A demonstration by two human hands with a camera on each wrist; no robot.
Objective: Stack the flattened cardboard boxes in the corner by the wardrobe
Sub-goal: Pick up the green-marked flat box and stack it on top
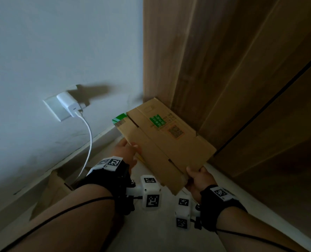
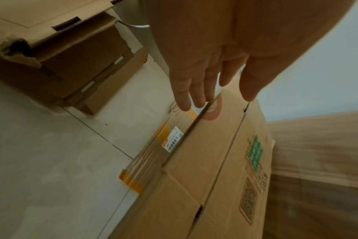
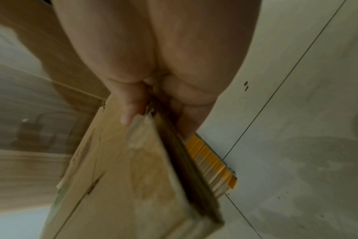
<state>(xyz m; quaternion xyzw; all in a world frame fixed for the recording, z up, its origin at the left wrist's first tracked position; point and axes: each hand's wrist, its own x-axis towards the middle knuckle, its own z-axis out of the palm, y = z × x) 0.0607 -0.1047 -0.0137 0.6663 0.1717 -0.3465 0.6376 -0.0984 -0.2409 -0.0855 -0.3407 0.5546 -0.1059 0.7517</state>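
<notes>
A flattened brown cardboard box point(image 1: 162, 140) with a green print hangs tilted in the corner between the white wall and the wooden wardrobe point(image 1: 233, 66). My right hand point(image 1: 196, 176) grips its near corner, thumb on top and fingers underneath point(image 3: 131, 111). My left hand point(image 1: 131, 151) is at the box's left edge. Its fingers point(image 2: 186, 97) are straight beside that edge and the thumb is over the top face. Under the held box point(image 2: 210, 169) lies another flattened box with yellow tape and a white label point(image 2: 151, 155), which also shows in the right wrist view point(image 3: 210, 163). A green edge point(image 1: 119, 120) sticks out at the far left.
A white charger point(image 1: 69, 104) sits in a wall socket, and its cable point(image 1: 89, 140) hangs down to the floor. More cardboard point(image 1: 54, 188) lies along the baseboard at the left, a pile of brown boxes point(image 2: 67, 61) in the left wrist view. The floor point(image 3: 296, 145) is light tile.
</notes>
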